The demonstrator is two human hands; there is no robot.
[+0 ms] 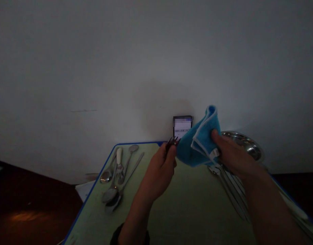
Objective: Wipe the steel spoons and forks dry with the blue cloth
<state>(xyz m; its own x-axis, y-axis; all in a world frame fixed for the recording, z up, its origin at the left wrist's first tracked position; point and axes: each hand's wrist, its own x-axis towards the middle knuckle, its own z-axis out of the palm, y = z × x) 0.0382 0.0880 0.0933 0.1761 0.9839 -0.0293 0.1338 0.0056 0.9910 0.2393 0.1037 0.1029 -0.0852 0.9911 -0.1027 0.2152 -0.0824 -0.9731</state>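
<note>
Above the table, my left hand [163, 170] is closed around a fork [172, 140], whose tines show past the thumb; its handle is hidden in the fist. A folded blue cloth [201, 143] with pale edging is gripped in my right hand [229, 151], thumb on top. The cloth's left edge is close to the fork's tines; whether they touch I cannot tell. Below the right wrist lie several pieces of silver cutlery [229, 190], partly covered by the forearm. Behind that hand is a shiny metal bowl [248, 143].
On the table's [192, 211] left side lies a loose group of spoons [110, 194] and forks, one a white-handled fork [119, 160]. A phone [182, 126] with a lit screen leans against the wall [120, 68] at the back. More cutlery lies at the right edge.
</note>
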